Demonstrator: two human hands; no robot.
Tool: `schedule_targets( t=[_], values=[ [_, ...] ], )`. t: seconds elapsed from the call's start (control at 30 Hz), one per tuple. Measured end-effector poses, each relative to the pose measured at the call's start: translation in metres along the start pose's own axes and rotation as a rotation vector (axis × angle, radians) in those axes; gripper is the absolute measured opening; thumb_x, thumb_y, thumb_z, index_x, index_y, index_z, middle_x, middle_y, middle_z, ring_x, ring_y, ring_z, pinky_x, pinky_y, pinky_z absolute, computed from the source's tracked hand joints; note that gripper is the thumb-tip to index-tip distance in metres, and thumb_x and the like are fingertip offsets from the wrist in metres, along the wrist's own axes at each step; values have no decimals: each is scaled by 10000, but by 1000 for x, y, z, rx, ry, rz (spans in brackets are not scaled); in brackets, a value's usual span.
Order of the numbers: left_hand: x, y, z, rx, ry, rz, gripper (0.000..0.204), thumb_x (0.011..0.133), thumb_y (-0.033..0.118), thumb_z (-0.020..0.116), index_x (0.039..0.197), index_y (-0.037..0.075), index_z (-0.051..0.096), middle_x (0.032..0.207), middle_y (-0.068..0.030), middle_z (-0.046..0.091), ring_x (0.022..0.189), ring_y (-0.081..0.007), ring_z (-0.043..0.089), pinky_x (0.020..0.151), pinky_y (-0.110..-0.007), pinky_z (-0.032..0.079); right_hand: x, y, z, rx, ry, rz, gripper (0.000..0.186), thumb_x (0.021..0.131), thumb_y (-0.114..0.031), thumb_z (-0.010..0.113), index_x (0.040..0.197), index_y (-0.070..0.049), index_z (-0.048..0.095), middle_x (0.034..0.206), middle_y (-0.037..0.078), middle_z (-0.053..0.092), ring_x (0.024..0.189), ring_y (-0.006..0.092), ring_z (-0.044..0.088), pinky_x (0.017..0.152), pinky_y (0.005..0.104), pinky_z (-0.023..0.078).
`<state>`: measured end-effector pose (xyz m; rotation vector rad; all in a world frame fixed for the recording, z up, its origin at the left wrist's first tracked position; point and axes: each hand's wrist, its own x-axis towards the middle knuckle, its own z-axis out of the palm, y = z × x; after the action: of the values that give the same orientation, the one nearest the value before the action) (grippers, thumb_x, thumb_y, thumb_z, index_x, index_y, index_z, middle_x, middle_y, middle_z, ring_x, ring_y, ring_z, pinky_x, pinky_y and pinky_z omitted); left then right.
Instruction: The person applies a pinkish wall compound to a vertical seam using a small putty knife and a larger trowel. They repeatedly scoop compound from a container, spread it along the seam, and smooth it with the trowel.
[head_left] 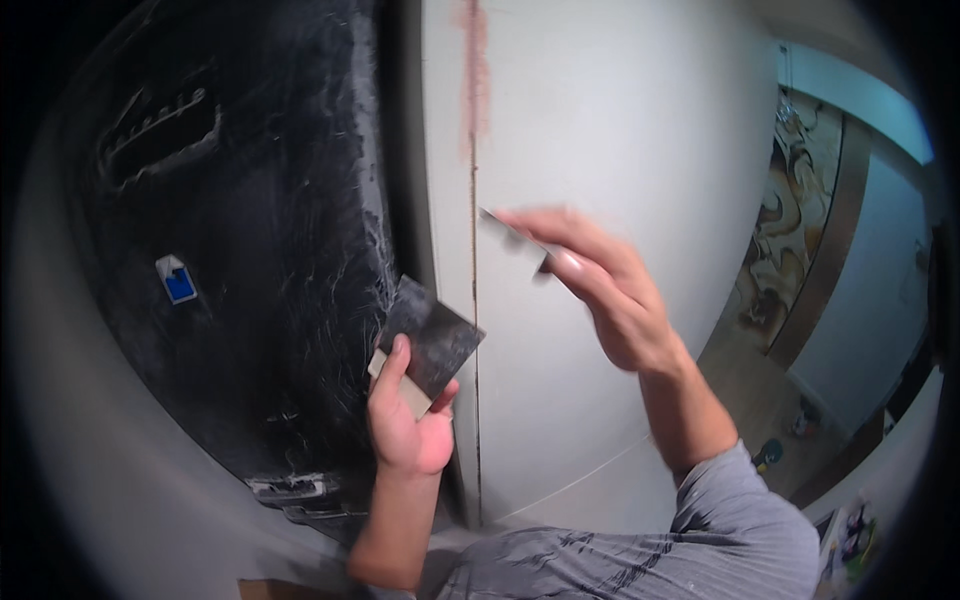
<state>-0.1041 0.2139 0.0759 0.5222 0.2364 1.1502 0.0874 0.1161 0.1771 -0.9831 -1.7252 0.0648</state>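
My left hand grips a flat dark metal plate with a pale handle, a putty holder, held upright near the wall's corner edge. My right hand is blurred with motion and holds a thin scraper blade whose tip touches a vertical seam in the pale grey wall. A reddish filler streak runs along the seam higher up.
To the left stands a black plastic-wrapped panel with a blue and white sticker. At right a doorway opens onto a marbled panel, a wooden frame and a floor with small items.
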Motion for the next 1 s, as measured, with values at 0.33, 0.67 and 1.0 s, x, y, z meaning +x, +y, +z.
schedule_targets(
  t=[0.33, 0.67, 1.0],
  values=[
    [-1, -9, 2, 129, -237, 85, 337, 1086, 271, 595, 1383, 112, 605, 1190, -53, 738, 976, -167, 735, 637, -307, 580, -35, 43, 1, -132, -308, -2, 458, 979, -196, 637, 1427, -127, 706, 1461, 215, 581, 1411, 372, 525, 1153, 528, 453],
    [4, -4, -2, 587, -411, 407, 396, 1072, 106, 590, 1415, -78, 516, 1098, -151, 707, 832, -186, 730, 592, -339, 630, 18, -19, -35, -970, -521, -359, 565, 777, -102, 727, 1310, -282, 777, 1372, 45, 670, 1402, 404, 541, 1101, 545, 479],
    [11, 15, -1, 531, -210, 544, 351, 1092, 82, 548, 1390, -102, 517, 1010, -157, 694, 730, -196, 709, 578, -353, 616, 63, 13, -68, -1132, -273, -491, 525, 769, -46, 789, 1245, -268, 793, 1355, 38, 677, 1381, 363, 557, 1024, 517, 508]
  ],
)
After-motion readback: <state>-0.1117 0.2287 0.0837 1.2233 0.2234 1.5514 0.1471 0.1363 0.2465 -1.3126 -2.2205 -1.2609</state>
